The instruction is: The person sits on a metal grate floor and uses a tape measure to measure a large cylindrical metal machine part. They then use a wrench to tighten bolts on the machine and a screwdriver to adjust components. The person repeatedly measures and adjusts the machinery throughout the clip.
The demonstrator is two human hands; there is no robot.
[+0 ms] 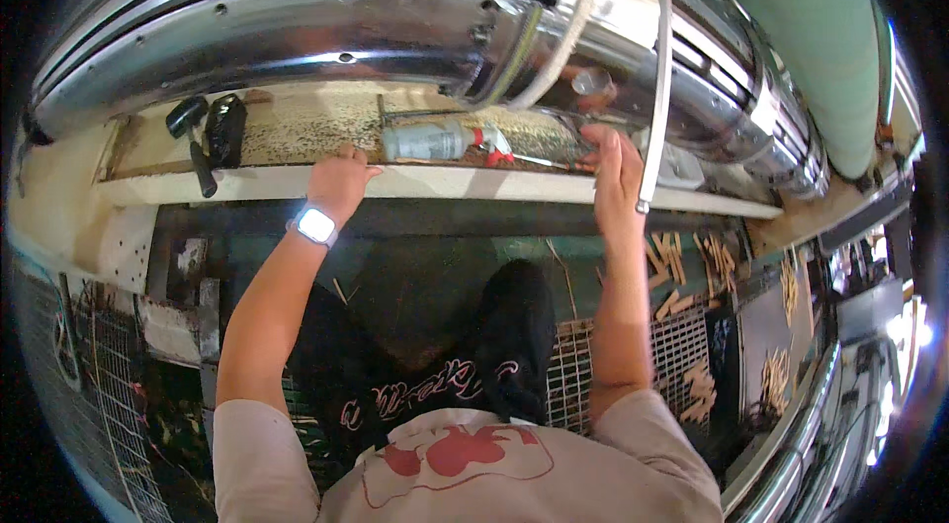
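My left hand (pixel 342 183) rests on the pale front rail (pixel 474 183) of a trough, thumb out to the side and holding nothing. To its right a spray bottle (pixel 427 142) with a red and white trigger head lies on its side in the trough. A thin rod (pixel 542 162) lies beside the trigger. My right hand (pixel 617 169) is raised over the rail, fingers stretched out, close to a hanging white hose (pixel 656 98). I see nothing held in it. Above the fingers, a small round shape (pixel 593 84) shows against the shiny roller (pixel 395 48); its kind is unclear.
A black mallet (pixel 201 142) leans over the rail at the left, beside a black glossy packet (pixel 226 130). A pale container (pixel 674 167) sits behind the hose. A green roller (pixel 830 48) stands at upper right. Wood strips (pixel 700 390) lie on the metal grating (pixel 573 360) below.
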